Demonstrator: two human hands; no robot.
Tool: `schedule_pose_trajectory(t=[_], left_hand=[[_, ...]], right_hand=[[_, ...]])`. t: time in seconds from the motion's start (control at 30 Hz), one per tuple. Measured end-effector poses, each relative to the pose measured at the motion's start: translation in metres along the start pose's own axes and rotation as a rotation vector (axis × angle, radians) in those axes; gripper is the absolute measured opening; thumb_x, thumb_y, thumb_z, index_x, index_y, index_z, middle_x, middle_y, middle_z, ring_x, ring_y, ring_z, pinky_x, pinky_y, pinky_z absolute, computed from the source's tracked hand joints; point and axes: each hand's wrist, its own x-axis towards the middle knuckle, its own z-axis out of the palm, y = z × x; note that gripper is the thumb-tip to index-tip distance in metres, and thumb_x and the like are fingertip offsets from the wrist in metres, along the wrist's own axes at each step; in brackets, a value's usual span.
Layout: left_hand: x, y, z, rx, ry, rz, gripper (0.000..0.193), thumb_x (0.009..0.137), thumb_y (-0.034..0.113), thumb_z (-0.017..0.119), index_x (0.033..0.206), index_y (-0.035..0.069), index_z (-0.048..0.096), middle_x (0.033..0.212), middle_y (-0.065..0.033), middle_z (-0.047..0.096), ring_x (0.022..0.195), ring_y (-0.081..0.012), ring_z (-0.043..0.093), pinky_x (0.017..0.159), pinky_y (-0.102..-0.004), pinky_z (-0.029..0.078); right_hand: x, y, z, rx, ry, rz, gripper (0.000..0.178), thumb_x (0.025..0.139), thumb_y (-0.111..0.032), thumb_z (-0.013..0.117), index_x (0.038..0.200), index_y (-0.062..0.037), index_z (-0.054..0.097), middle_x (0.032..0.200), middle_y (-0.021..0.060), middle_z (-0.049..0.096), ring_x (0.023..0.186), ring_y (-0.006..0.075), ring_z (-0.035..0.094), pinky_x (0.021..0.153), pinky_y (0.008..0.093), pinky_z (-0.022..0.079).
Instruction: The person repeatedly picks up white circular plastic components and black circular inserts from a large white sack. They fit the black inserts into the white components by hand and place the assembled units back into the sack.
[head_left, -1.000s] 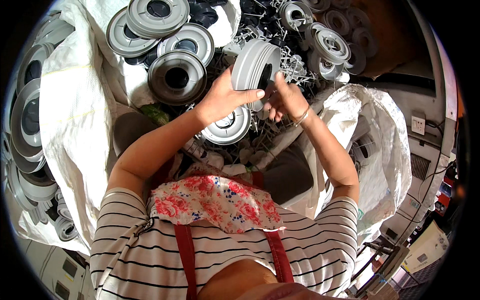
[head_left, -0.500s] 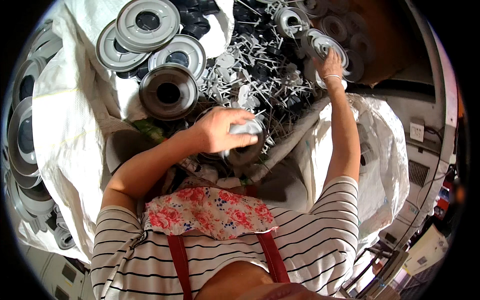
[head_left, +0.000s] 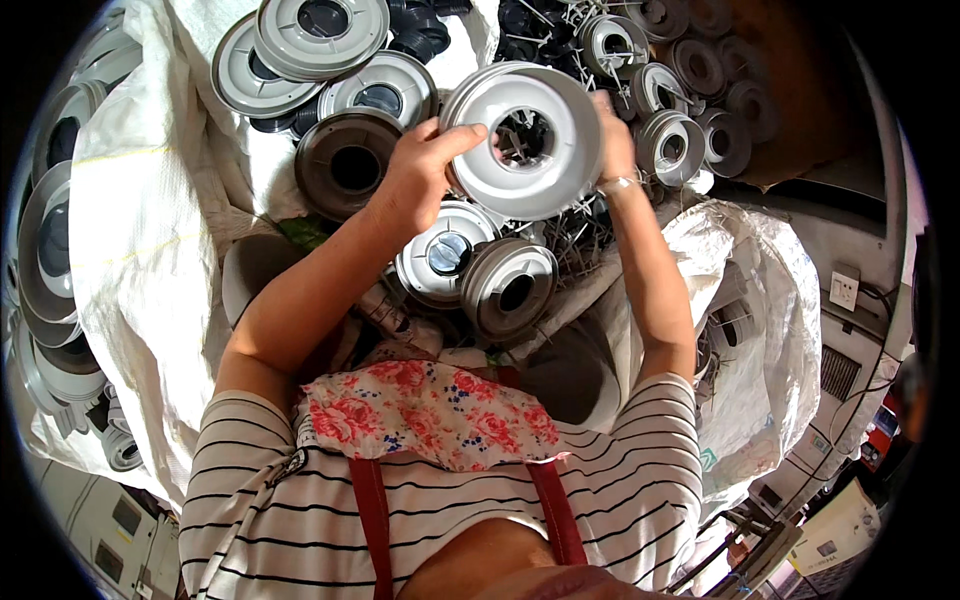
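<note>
Between my two hands a light grey plastic ring (head_left: 555, 160), round with a wide central hole, is lifted above the pile. My left hand (head_left: 420, 170) grips its left side, thumb over the front face. At its right edge my right hand (head_left: 615, 140) holds on, fingers partly hidden behind it. Just below lie a grey disc with a dark centre (head_left: 430, 262) and a stack of grey rings (head_left: 510, 290), touching one another. To the left of my left hand sits a brownish-grey disc (head_left: 318, 165) with a dark hole.
Several large grey discs (head_left: 345, 40) overlap at the upper left. Many grey rings (head_left: 672, 150) lie at the upper right, beside loose pale stick-like parts (head_left: 585, 235). White woven sacks (head_left: 130, 250) flank me, and a wall socket (head_left: 844, 288) is on the right.
My right hand has come in from the upper right pile to the centre. A large grey ring is now raised between both hands. My left hand has moved slightly up.
</note>
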Motion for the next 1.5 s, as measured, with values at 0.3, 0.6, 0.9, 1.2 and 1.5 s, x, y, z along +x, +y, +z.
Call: schedule_pose_trajectory(t=[0.3, 0.6, 0.9, 1.2, 1.5], left_hand=[[0.007, 0.026, 0.007, 0.051, 0.425, -0.200, 0.036, 0.083, 0.010, 0.067, 0.113, -0.004, 0.054, 0.105, -0.0118, 0.062, 0.095, -0.0156, 0.060, 0.082, -0.0283, 0.050], [-0.003, 0.014, 0.025, -0.652, 0.070, -0.368, 0.031, 0.087, 0.022, 0.066, 0.108, 0.000, 0.060, 0.096, -0.0075, 0.064, 0.089, -0.0145, 0.061, 0.083, -0.0305, 0.049], [-0.011, 0.023, 0.024, -0.681, -0.005, -0.370, 0.037, 0.088, 0.020, 0.065, 0.117, -0.001, 0.055, 0.107, -0.0093, 0.063, 0.100, -0.0183, 0.062, 0.089, -0.0356, 0.051], [-0.019, 0.026, 0.026, -0.542, -0.082, -0.326, 0.035, 0.088, 0.021, 0.066, 0.114, 0.000, 0.057, 0.104, -0.0071, 0.062, 0.094, -0.0143, 0.061, 0.080, -0.0306, 0.053], [-0.012, 0.031, 0.017, -0.537, -0.188, -0.496, 0.040, 0.088, 0.022, 0.065, 0.117, -0.003, 0.054, 0.103, -0.0081, 0.061, 0.095, -0.0159, 0.062, 0.081, -0.0333, 0.055]], right_hand=[[0.009, 0.059, -0.003, -1.169, 0.139, -0.477, 0.049, 0.078, -0.015, 0.061, 0.124, -0.0031, 0.049, 0.109, 0.0228, 0.058, 0.098, 0.0369, 0.057, 0.081, 0.0443, 0.049], [-0.078, -0.054, 0.045, -0.606, 0.158, -0.367, 0.030, 0.083, -0.024, 0.069, 0.098, 0.0024, 0.065, 0.086, 0.0159, 0.065, 0.079, 0.0225, 0.063, 0.072, 0.0312, 0.048], [-0.105, -0.084, 0.049, -0.668, -0.011, -0.461, 0.019, 0.077, -0.013, 0.072, 0.092, -0.0011, 0.069, 0.082, 0.0127, 0.063, 0.077, 0.0243, 0.063, 0.070, 0.0321, 0.050], [-0.122, -0.096, 0.049, -0.959, -0.056, -0.377, 0.083, 0.064, -0.046, 0.081, 0.118, 0.0087, 0.051, 0.107, 0.0234, 0.058, 0.098, 0.0354, 0.059, 0.084, 0.0394, 0.049], [-0.130, -0.115, 0.042, -1.254, -0.511, -0.815, 0.074, 0.057, -0.015, 0.078, 0.125, -0.0040, 0.050, 0.117, 0.0148, 0.051, 0.105, 0.0338, 0.049, 0.088, 0.0379, 0.047]])
